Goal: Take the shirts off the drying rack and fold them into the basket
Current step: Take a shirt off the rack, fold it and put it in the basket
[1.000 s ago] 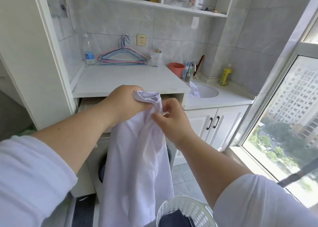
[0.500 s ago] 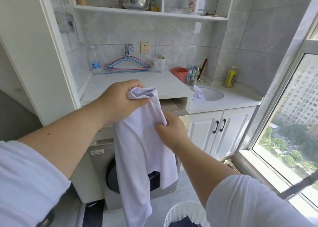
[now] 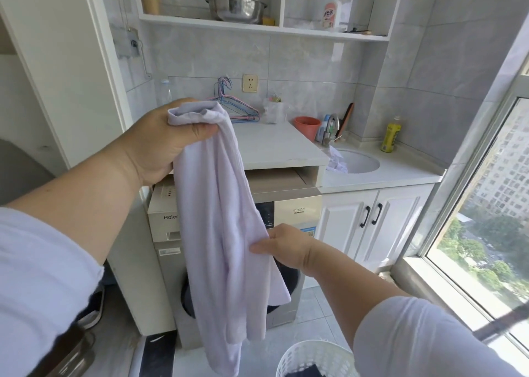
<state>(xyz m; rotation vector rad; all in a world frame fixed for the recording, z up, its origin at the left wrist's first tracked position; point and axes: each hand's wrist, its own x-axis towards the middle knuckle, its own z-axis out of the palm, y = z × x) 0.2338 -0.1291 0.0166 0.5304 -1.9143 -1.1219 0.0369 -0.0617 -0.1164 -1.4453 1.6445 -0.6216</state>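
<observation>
A pale lilac shirt (image 3: 220, 233) hangs lengthwise in front of the washing machine. My left hand (image 3: 163, 145) grips its bunched top end at chest height. Lower down, my right hand (image 3: 283, 245) pinches the shirt's right edge about halfway along. The shirt's bottom end dangles near the floor. A white perforated laundry basket (image 3: 297, 359) stands at the bottom edge, below my right arm, with something dark inside. No drying rack is in view.
A Haier washing machine (image 3: 289, 205) sits under a white counter (image 3: 274, 145) holding wire hangers (image 3: 237, 110), a plastic bag and an orange bowl (image 3: 307, 125). A sink (image 3: 357, 162) with a cloth and white cabinets lie to the right. A large window fills the right side.
My right hand slid down from the shirt's top to its middle edge. My left hand rose, lifting the shirt, and my view tilted upward.
</observation>
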